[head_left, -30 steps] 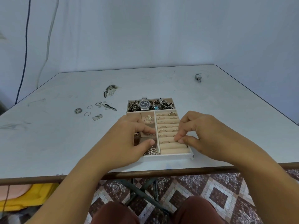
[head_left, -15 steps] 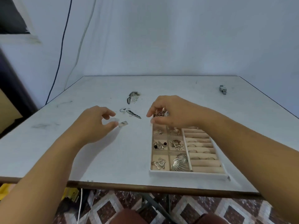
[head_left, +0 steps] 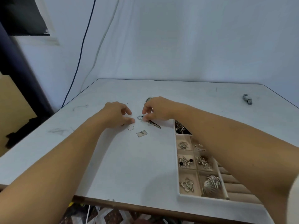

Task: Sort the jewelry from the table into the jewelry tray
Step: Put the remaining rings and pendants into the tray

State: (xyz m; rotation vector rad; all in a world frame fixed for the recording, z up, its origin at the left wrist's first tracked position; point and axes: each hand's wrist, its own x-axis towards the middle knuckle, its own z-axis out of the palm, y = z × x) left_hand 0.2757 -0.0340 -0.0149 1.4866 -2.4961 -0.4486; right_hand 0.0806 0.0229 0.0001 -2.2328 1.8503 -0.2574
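**Operator:** Which step is in hand?

**Technician:** Pick-up from the white worktop [head_left: 129, 167]. Both hands are over the loose pieces, left of the cream compartmented jewelry tray [head_left: 177, 159]. The right hand [head_left: 157, 109] has thumb and forefinger drawn close at a small dark ring [head_left: 140, 117]. Whether they grip it cannot be told. The left hand [head_left: 118, 114] is loosely curled with thumb and forefinger apart. Nothing shows in its fingers. It is just beside a thin silver hoop [head_left: 130, 128].

**Operator:** What else lies outside the tray?

**Technician:** A flat rectangular pendant [head_left: 141, 133] and a long dark leaf-shaped piece [head_left: 153, 124], both near the hands.

**Operator:** What does the next move require?

**Technician:** In my judgement, a firm fingertip pinch. These thin pieces lie flush and may slip. Then lift, carry right, and release into a matching compartment.
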